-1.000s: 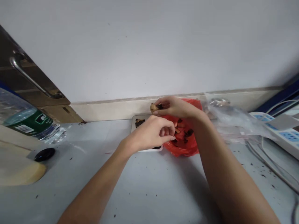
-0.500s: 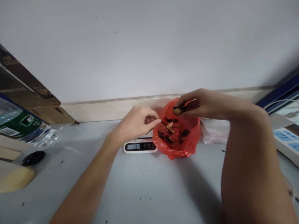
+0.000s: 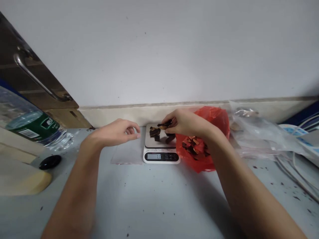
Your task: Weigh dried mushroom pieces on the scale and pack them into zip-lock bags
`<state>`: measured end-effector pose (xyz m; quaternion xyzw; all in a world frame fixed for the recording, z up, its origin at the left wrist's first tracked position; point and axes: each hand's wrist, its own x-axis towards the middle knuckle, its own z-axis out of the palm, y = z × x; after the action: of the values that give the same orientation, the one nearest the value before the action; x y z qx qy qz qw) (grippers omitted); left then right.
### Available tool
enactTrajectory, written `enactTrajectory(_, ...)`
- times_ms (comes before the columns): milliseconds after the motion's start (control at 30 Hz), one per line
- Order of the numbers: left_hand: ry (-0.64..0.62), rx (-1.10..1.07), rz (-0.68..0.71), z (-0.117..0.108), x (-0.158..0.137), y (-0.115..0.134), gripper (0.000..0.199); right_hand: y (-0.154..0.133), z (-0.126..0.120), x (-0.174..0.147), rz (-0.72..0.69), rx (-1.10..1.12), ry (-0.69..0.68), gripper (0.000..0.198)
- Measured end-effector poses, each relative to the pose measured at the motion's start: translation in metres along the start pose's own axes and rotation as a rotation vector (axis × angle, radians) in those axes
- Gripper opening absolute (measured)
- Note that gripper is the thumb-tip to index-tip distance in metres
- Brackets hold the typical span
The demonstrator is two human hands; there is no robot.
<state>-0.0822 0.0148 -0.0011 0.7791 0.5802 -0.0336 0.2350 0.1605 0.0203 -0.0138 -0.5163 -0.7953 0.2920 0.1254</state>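
A white kitchen scale (image 3: 161, 157) with a lit display stands near the wall, several dark brown dried pieces (image 3: 155, 132) on its plate. Pinched in the fingers of my right hand (image 3: 184, 123), a dark dried piece (image 3: 164, 125) with a paler edge is just above the plate; whether it touches the others I cannot tell. Right of the scale, an open red plastic bag (image 3: 216, 116) holds more brown pieces, partly hidden behind my right forearm. My left hand (image 3: 119, 132) hovers left of the scale, fingers loosely curled and apart, above a flat clear plastic bag (image 3: 127, 153).
Farther right lie clear plastic bags (image 3: 256, 132), white cables (image 3: 294, 172) and a power strip (image 3: 291, 130). On the left are a large water bottle (image 3: 37, 124), a black oval object (image 3: 50, 162) and a metal handle (image 3: 42, 84). The wall (image 3: 159, 59) rises behind the scale.
My right hand has gone from above the red bag to the scale plate, carrying a dried piece. My left hand has drawn away left from the bag's edge. The view has shifted right.
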Motion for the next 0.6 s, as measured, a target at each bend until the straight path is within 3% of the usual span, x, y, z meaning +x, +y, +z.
enactTrajectory(133,-0.039,-0.018,-0.013,0.001,0.000,0.000,0.044,0.005,0.006,0.006,-0.002,0.009,-0.095,0.033)
enactTrajectory(367,-0.075,0.000,0.004,0.001,0.000,-0.008,0.048,0.019,0.010,0.012,-0.135,0.018,0.085,0.041)
enactTrajectory(600,-0.043,0.006,0.039,0.007,0.003,-0.006,0.054,0.010,0.004,0.005,-0.084,0.015,0.197,0.031)
